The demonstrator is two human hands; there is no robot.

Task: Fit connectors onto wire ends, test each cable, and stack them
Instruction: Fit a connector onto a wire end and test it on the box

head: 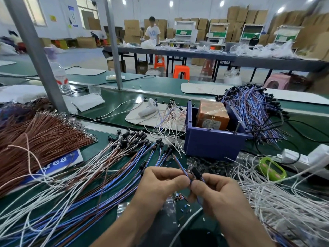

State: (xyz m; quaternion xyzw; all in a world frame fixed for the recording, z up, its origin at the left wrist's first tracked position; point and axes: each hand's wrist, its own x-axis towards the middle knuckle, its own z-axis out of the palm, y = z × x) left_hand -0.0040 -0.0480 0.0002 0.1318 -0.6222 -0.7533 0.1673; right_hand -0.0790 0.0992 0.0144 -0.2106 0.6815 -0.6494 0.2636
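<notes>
The green surface (160, 86) carries a wide fan of brown wires (41, 138) at the left; beside it lie blue, white and brown cables (99, 168) tipped with black plugs, and at the right a tangle of white wires (284, 202). A blue bin (211, 145) stands behind, an orange box (211, 113) inside it. In front both hands meet above the surface — the left hand (160, 184) pinches a blue-and-brown wire (181, 166), its free end pointing up and away, while the right hand (219, 191) pinches a small black connector (197, 172) just beside that wire
</notes>
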